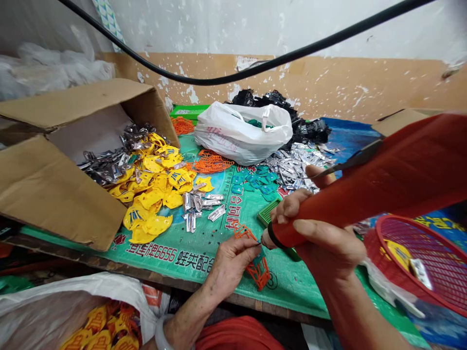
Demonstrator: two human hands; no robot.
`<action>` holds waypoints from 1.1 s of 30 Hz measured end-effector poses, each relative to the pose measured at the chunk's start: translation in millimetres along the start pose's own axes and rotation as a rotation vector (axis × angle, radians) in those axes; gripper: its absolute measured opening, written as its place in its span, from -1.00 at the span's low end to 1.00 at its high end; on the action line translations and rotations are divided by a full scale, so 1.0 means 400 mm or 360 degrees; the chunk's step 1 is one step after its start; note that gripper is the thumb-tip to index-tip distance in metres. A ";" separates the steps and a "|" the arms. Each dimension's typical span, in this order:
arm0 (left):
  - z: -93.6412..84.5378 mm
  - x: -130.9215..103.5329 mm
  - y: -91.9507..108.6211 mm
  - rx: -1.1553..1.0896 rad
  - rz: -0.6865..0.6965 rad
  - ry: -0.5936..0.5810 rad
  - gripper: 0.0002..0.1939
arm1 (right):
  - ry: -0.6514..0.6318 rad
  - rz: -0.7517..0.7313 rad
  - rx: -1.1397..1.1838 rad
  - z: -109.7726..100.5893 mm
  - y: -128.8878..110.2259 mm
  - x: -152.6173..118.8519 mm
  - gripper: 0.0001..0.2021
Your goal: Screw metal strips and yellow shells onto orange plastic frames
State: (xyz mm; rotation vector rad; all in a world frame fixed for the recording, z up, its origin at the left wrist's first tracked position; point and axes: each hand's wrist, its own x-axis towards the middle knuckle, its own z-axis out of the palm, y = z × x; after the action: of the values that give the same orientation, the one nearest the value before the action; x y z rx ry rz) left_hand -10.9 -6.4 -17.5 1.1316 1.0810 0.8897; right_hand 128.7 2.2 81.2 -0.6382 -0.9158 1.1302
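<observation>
My right hand (321, 233) is wrapped round a red electric screwdriver (379, 180) with a metal lever along its side. The tool's narrow end points left and down, toward my left fingertips. With thumb and fingers pinched, my left hand (235, 260) steadies an orange openwork plastic piece (259, 274) on the green sheet (197, 267). A teal part shows on the orange piece, close to the tool's tip; the exact contact there is too small to make out. Just behind the fingers lies a small green tray (265, 214), partly covered by my right hand.
Yellow plastic pieces (149, 204) and silver packets spill from a cardboard box (69, 180) at left. Behind are a white plastic bag (241, 133), teal pieces (260, 182) and silver parts (299, 163). A red basket (419, 262) stands right. A black cable (219, 80) hangs across the top.
</observation>
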 end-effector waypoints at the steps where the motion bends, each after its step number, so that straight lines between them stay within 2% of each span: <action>1: 0.000 0.000 0.001 0.0006 0.0000 -0.0006 -0.83 | 0.0007 0.0005 -0.0009 0.000 0.001 -0.001 -0.54; 6: -0.004 0.000 0.007 -0.0005 -0.0014 -0.0068 -0.77 | 0.0047 0.0000 -0.0043 0.001 -0.001 0.001 -0.52; 9: -0.012 0.004 -0.001 -0.0070 -0.0067 0.0004 -0.69 | 0.0064 -0.0077 -0.0075 -0.001 -0.012 0.004 -0.53; 13: -0.021 0.009 -0.010 -0.0469 -0.0284 0.0158 -0.57 | 0.0046 -0.0167 -0.0111 -0.008 -0.029 -0.003 -0.57; 16: -0.022 0.009 0.000 -0.0818 -0.0451 0.0144 -0.49 | 0.0079 -0.0125 -0.0095 -0.014 -0.031 -0.020 -0.55; 18: -0.020 0.008 0.010 -0.0915 -0.0489 0.0114 -0.48 | 0.0112 -0.0101 -0.0087 -0.017 -0.026 -0.030 -0.51; 33: -0.006 0.003 0.026 -0.0897 -0.0473 0.0202 -0.52 | 0.0111 -0.0136 -0.0100 -0.028 0.005 -0.032 -0.43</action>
State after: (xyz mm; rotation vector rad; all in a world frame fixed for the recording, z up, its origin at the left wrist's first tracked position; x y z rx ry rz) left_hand -12.9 -2.6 -7.8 0.4401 0.9811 0.9544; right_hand 135.7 -9.2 70.1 -0.6794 -0.9134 1.0000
